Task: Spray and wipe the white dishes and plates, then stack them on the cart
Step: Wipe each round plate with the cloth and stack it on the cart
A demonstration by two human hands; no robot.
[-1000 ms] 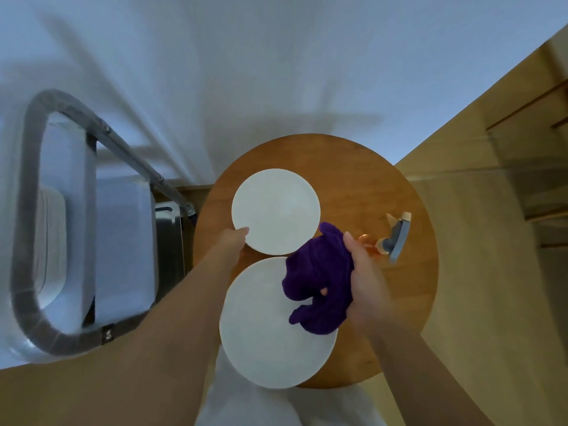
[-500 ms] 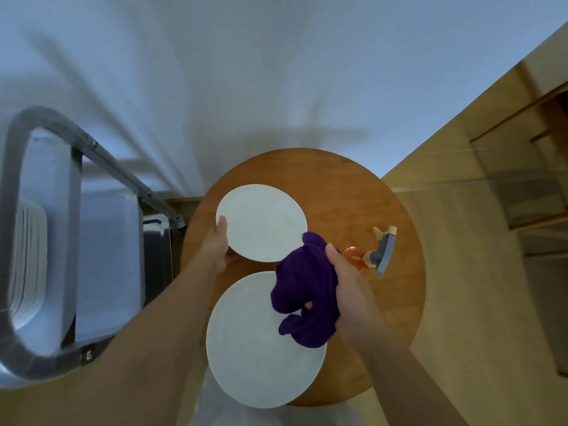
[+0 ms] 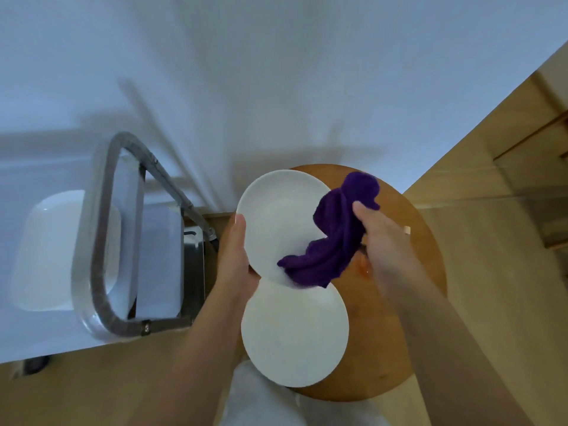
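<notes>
Small white plate (image 3: 278, 222): lifted above the round wooden surface (image 3: 408, 302), left hand (image 3: 236, 256) gripping its left rim. Purple cloth (image 3: 335, 238): bunched in the right hand's (image 3: 381, 241) grip, lying on the plate. Step: wiping. Next: stacking on cart (image 3: 123, 241), which holds white dishes (image 3: 46, 250). Larger plate (image 3: 295, 333): near edge, likely unwiped.

Both bare forearms reach forward from the bottom of the view. The left hand (image 3: 235, 259) grips the rim of a white plate (image 3: 276, 222), thumb laid along the edge and fingers hidden underneath, holding it raised and tilted. The right hand (image 3: 384, 241) is curled around a bunched purple cloth (image 3: 335, 238), thumb on top, the cloth's loose end resting against the plate's face.
</notes>
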